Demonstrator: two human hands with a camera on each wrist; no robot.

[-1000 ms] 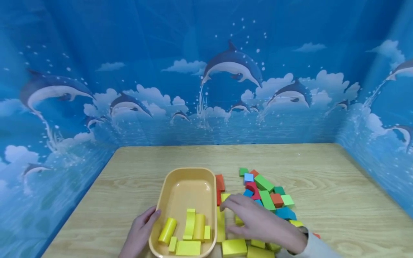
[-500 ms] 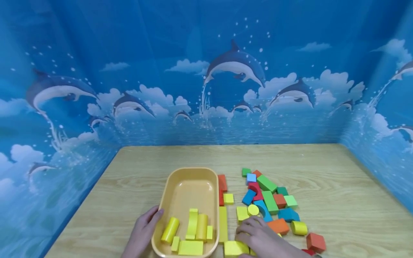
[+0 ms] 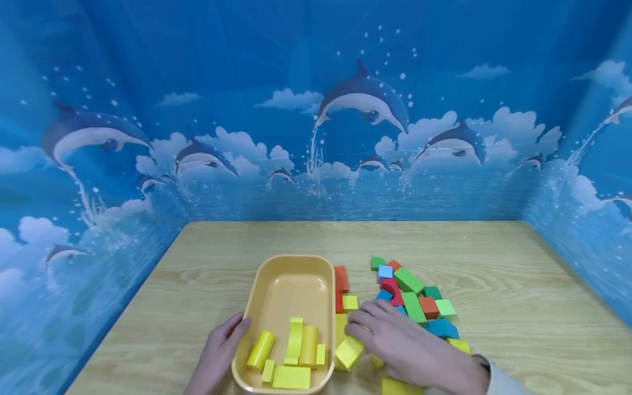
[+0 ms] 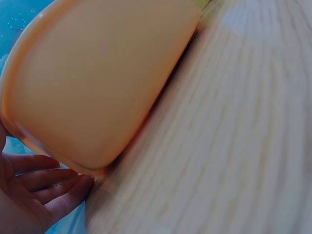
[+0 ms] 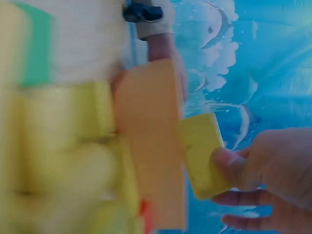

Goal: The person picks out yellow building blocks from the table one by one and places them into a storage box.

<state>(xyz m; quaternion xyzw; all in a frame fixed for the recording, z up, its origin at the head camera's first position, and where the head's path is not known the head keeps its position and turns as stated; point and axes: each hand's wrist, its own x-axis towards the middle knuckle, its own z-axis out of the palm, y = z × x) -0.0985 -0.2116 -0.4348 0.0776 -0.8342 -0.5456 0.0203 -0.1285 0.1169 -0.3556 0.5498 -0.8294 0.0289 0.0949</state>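
Observation:
My left hand (image 3: pixel 217 348) grips the left rim of a tan plastic tray (image 3: pixel 291 291), thumb over the edge. In the left wrist view its fingers (image 4: pixel 44 180) lie against the tray's outer wall (image 4: pixel 102 87). Inside the tray's near half are several yellow blocks, among them a yellow cylinder (image 3: pixel 260 350) and a curved block (image 3: pixel 294 340). My right hand (image 3: pixel 395 340) pinches a yellow rectangular block (image 3: pixel 349 354), tilted, just outside the tray's right wall. The right wrist view shows the thumb pressed on this block's face (image 5: pixel 200 156).
Several coloured blocks lie loose right of the tray, including a green block (image 3: pixel 408 280), a blue block (image 3: pixel 441 328) and a red arch (image 3: pixel 392 291). Orange-red blocks (image 3: pixel 341 278) stand along the tray's right side. Dolphin-printed sheets (image 3: pixel 316 192) wall in the wooden table (image 3: pixel 222 241).
My right hand reached down to the near yellow blocks, took hold of one, and brought it up and left beside the tray. My left hand has stayed on the tray.

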